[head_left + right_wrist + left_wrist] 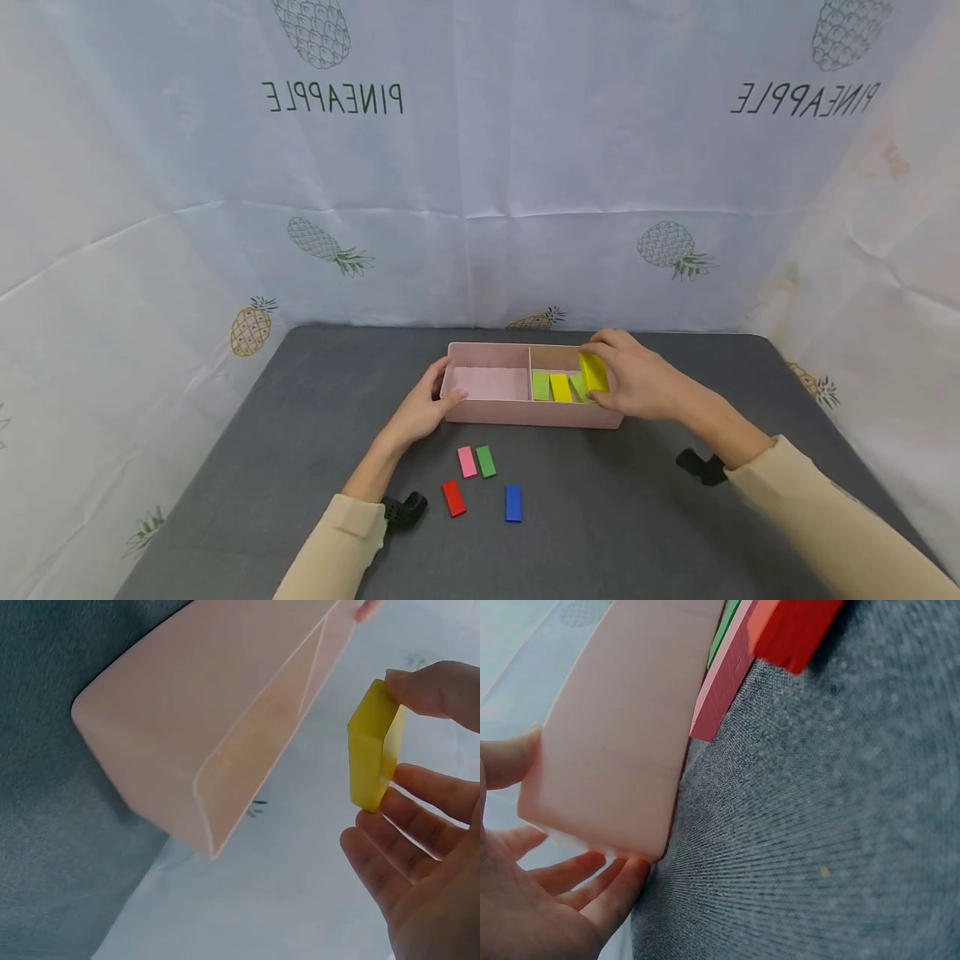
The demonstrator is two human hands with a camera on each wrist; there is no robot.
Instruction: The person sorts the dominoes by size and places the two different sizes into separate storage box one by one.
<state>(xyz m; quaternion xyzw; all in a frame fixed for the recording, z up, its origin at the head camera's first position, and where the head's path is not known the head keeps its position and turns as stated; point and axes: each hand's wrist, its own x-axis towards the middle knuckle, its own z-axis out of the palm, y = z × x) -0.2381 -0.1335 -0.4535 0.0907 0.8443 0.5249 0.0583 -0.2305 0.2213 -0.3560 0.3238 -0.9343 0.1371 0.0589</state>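
pinching yellow block (594,372) in right grip (643,377), clamped between thumb and fingertips, raised over right compartment of pink box (534,413), apart from rim in right wrist view. best to keep pinch near block edges, stay clear of rim, lower slowly, release only once supported. mind slanted light green block (577,386) just beside, then second yellow block (560,387) and straight light green block (541,385). keep steadying box with left grip (417,408), clamped round left end. nearer on counter (300,467): pink block (467,462), green block (486,461), red block (453,498), blue block (513,503).
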